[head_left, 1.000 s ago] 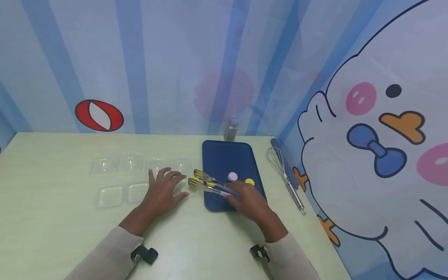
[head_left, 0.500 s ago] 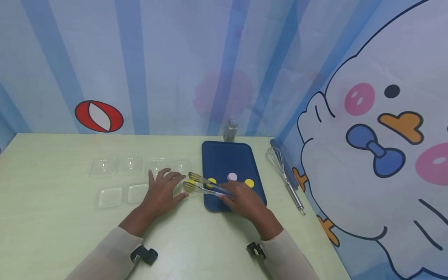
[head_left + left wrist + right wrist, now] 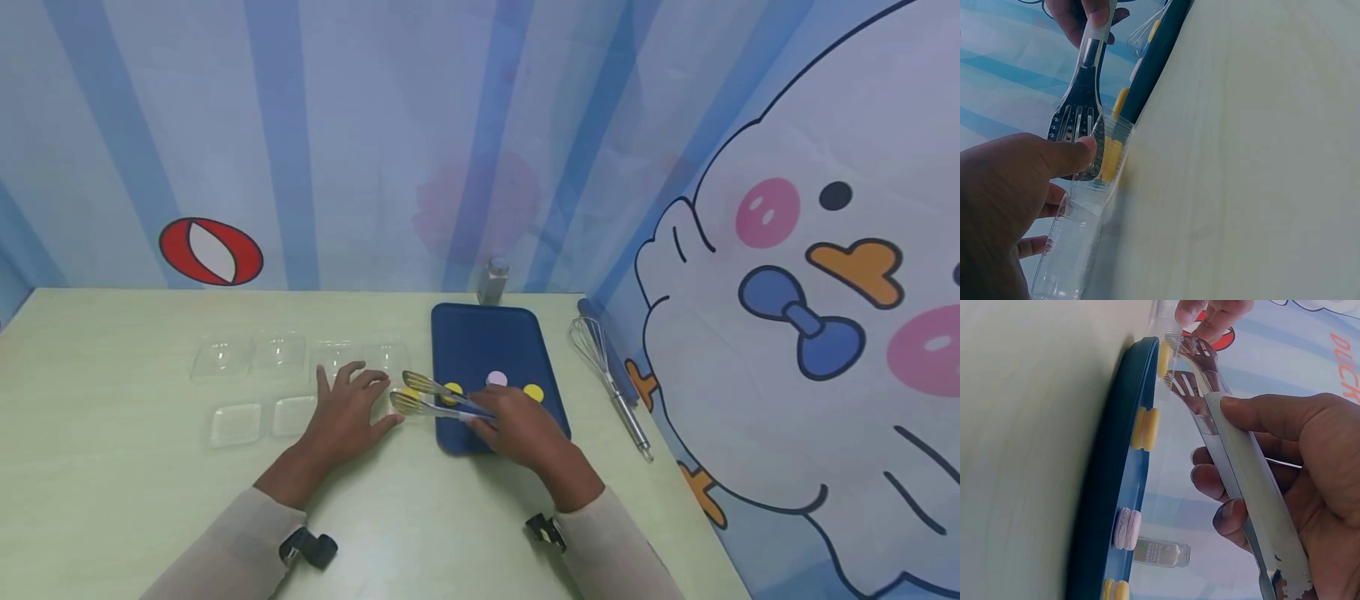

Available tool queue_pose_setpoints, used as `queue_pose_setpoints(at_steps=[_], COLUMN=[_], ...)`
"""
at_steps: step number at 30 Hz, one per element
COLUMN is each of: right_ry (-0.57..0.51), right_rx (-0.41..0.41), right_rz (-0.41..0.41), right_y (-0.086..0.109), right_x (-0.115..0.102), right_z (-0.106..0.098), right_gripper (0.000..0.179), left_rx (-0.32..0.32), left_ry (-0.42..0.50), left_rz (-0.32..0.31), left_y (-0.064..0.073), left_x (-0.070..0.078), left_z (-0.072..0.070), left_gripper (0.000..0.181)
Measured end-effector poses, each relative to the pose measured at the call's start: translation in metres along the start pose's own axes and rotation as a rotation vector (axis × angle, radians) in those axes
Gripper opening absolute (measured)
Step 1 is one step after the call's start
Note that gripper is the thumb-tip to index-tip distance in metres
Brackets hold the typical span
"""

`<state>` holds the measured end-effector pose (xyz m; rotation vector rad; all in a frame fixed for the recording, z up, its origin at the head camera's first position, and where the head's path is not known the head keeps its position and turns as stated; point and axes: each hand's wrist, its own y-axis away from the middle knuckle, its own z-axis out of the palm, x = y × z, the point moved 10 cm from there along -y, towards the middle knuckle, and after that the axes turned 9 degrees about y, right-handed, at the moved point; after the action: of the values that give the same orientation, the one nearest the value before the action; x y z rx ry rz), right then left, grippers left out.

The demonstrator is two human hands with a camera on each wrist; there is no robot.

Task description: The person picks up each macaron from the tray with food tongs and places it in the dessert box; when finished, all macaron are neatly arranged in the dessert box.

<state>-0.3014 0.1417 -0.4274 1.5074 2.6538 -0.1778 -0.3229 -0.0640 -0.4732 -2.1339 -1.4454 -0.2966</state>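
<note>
As the right hand holds tongs, left hand a container, only wrist views show macaron layers.

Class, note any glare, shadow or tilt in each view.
Head view: pale sheen on the table, faint clear containers; left wrist view: tilted, highlights on the tongs, soft shadow beside clear containers; right wrist view: also tilted, dark outer side on the tray.

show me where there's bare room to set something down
Bare: the table left of the clear containers, the front stretch between the left sleeve and right sleeve, and the far half of the blue tray. Crowded: between the left hand and the tray, around the tongs, and right of the tray, by the whisk.
</note>
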Motion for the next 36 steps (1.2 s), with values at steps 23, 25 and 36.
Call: queue_pose_setpoints(at_steps=[23,25,36], right_ry=[-0.129,-0.147,-0.191], right_rx=[0.152,0.164,0.162], right_rz=[0.088,0.093,0.173], right_y=[0.020,0.022,0.033], right_x=[0.038,0.040,0.064], right_z=[-0.015,-0.016,-0.014], right_gripper=[0.035,0.035,0.037], left_rx=[-0.016,-0.014,0.010], left_ry=[0.021,0.026,0.004], left_rz=[0.001,0.000,0.002], left_y=[0.000,0.000,0.002], left_x=[0.003,0.003,0.006], left_z=[0.002,0.001,-0.002], left_gripper=[0.053,0.053,0.049])
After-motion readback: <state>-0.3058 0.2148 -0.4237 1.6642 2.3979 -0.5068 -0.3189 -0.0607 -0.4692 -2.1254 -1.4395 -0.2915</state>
